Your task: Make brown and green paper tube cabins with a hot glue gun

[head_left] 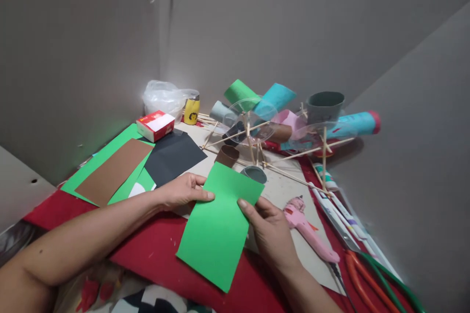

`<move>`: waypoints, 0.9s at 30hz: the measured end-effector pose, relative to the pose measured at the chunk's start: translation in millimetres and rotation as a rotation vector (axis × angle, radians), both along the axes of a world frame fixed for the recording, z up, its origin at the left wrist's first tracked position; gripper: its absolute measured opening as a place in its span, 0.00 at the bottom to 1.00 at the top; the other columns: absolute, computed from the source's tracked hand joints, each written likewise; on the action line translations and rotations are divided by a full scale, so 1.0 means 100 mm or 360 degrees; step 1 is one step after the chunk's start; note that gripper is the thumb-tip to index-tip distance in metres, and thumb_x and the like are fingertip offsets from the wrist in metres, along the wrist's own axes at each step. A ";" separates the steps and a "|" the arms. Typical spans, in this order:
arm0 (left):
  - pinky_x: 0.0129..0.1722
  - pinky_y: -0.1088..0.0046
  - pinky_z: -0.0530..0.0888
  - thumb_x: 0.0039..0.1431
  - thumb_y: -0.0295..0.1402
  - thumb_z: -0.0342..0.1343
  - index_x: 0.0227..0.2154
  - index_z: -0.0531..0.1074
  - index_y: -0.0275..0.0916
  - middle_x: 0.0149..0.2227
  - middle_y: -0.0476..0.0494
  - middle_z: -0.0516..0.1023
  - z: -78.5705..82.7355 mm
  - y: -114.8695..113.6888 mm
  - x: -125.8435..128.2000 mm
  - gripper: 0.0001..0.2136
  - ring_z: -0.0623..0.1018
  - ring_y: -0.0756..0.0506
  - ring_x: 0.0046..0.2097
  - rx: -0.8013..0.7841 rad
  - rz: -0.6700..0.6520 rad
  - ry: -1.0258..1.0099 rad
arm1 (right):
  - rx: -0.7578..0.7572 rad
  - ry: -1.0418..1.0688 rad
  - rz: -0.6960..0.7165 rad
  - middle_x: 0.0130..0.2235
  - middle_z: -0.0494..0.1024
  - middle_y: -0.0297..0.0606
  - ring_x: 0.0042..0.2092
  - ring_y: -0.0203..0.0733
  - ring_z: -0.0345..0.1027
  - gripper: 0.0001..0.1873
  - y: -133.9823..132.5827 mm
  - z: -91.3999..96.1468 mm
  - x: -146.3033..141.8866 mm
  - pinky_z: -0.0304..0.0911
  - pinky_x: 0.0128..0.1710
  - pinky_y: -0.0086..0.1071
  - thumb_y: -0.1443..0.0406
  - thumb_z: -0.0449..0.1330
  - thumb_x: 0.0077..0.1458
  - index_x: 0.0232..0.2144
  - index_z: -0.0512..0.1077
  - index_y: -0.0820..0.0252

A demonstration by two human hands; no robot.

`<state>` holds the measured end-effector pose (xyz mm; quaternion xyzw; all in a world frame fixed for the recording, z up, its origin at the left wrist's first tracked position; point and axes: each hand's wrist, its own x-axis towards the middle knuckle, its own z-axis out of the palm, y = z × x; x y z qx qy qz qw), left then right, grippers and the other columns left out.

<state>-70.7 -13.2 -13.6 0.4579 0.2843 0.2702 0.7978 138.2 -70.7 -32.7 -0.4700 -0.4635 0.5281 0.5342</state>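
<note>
A green sheet of paper (pixel 219 227) is held up between both hands over the red cloth (pixel 154 249). My left hand (pixel 183 190) pinches its left edge with thumb and fingers closed on it. At the right edge, my right hand (pixel 270 230) grips the sheet with the thumb on top. Just beyond the sheet stands a model of wooden sticks (pixel 257 149) with coloured paper tubes and clear plastic discs.
A pink glue gun (pixel 308 227) lies right of my right hand. Green, brown (pixel 113 171) and black (pixel 172 156) sheets lie at the left, with a red and white box (pixel 156 125), a yellow bottle (pixel 191 110) and a plastic bag behind. Scissors and tubes lie at the right. Grey walls enclose the corner.
</note>
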 end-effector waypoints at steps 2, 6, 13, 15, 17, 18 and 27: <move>0.36 0.73 0.74 0.41 0.37 0.70 0.33 0.78 0.32 0.31 0.41 0.81 -0.01 -0.01 0.00 0.17 0.79 0.48 0.30 -0.0025 -0.0056 0.0027 | 0.0010 -0.0071 -0.0051 0.38 0.82 0.39 0.35 0.45 0.74 0.15 -0.01 0.01 0.01 0.70 0.36 0.36 0.57 0.67 0.49 0.39 0.79 0.57; 0.35 0.73 0.74 0.42 0.37 0.70 0.32 0.78 0.32 0.30 0.42 0.81 -0.03 -0.01 0.00 0.16 0.79 0.48 0.30 -0.0039 -0.0018 -0.0004 | 0.0104 -0.0280 -0.0141 0.40 0.81 0.41 0.38 0.47 0.73 0.20 -0.02 0.04 0.02 0.69 0.36 0.35 0.55 0.63 0.53 0.46 0.76 0.58; 0.39 0.69 0.74 0.40 0.33 0.71 0.35 0.78 0.31 0.31 0.39 0.82 -0.02 0.03 -0.02 0.18 0.80 0.45 0.33 -0.0126 0.0263 -0.0220 | 0.0654 -0.0526 -0.0294 0.30 0.75 0.33 0.28 0.36 0.69 0.29 -0.08 0.01 0.02 0.67 0.29 0.29 0.62 0.55 0.62 0.64 0.53 0.50; 0.39 0.69 0.74 0.39 0.33 0.71 0.34 0.77 0.31 0.31 0.40 0.82 -0.02 0.04 -0.03 0.18 0.80 0.45 0.32 -0.0103 0.0330 -0.0230 | 0.0843 -0.0686 -0.0148 0.35 0.77 0.36 0.32 0.38 0.72 0.31 -0.10 -0.05 0.04 0.68 0.32 0.30 0.66 0.56 0.60 0.64 0.53 0.48; 0.39 0.69 0.74 0.39 0.33 0.71 0.34 0.77 0.31 0.30 0.40 0.82 -0.01 0.04 -0.03 0.18 0.80 0.45 0.32 -0.0064 0.0367 -0.0229 | 0.1045 -0.0820 0.0041 0.41 0.79 0.39 0.37 0.40 0.74 0.33 -0.10 -0.10 0.08 0.69 0.36 0.32 0.69 0.59 0.57 0.63 0.56 0.46; 0.38 0.69 0.74 0.39 0.34 0.71 0.34 0.77 0.31 0.30 0.40 0.81 -0.01 0.04 -0.03 0.18 0.80 0.45 0.32 -0.0041 0.0374 -0.0220 | 0.1136 -0.0863 0.0130 0.43 0.79 0.40 0.39 0.41 0.74 0.33 -0.09 -0.11 0.09 0.69 0.38 0.32 0.71 0.60 0.56 0.62 0.58 0.46; 0.37 0.69 0.74 0.41 0.36 0.70 0.35 0.77 0.31 0.31 0.39 0.80 -0.01 0.05 -0.06 0.18 0.79 0.46 0.31 0.0104 0.0327 -0.0105 | 0.1062 -0.0763 0.0196 0.38 0.81 0.41 0.37 0.47 0.75 0.14 -0.14 0.06 0.09 0.70 0.34 0.36 0.63 0.64 0.52 0.44 0.78 0.49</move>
